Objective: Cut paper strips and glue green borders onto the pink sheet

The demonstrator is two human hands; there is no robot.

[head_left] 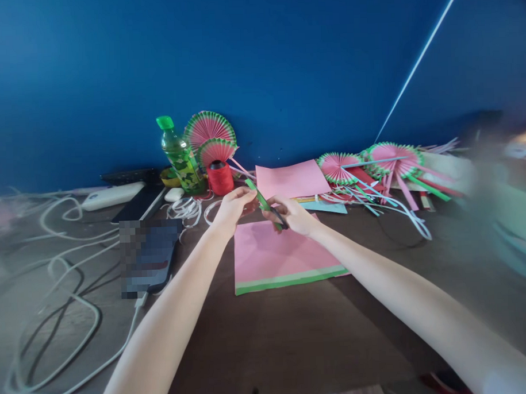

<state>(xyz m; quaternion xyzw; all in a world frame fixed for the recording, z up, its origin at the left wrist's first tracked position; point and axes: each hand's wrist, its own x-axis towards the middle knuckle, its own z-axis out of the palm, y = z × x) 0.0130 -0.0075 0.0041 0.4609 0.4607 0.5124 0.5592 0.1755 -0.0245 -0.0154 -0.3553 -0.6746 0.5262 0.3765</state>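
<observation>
My left hand pinches a narrow green paper strip that slants up between both hands. In my right hand is a pair of scissors with a dark handle; the fingers curl round it, and its blades are hard to make out against the strip. Below the hands, a pink sheet with a green border lies flat on the dark table. Another pink sheet is just behind them. I cannot tell whether the blades touch the strip.
Behind stand a green-capped bottle, a red thread spool and pleated paper fans. More fans and loose strips lie at the right. A phone and white cables occupy the left.
</observation>
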